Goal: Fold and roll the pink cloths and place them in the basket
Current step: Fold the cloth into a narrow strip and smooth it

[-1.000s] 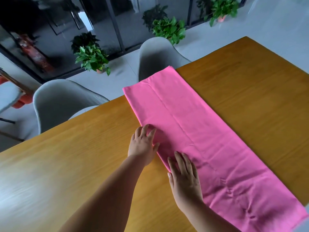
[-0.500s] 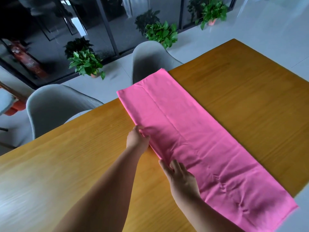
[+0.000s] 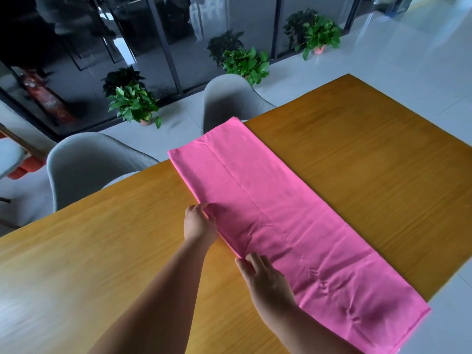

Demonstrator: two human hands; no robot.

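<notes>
Wooden bench (image 3: 357, 162) spans the view, its near side cut off at the lower edge of view. Folded into a long strip, the pink cloth (image 3: 293, 226) lies diagonally across it. Its near end runs out of view at the bottom and its far end reaches the bench's far edge. The left hand (image 3: 199, 223) and right hand (image 3: 265, 277) each pinch the strip's left long edge, fingertips partly hidden by fabric. Bare wood lies open on both sides. Beyond stand grey chairs (image 3: 89, 169), potted plants (image 3: 132, 103) and dark glass (image 3: 153, 34).
</notes>
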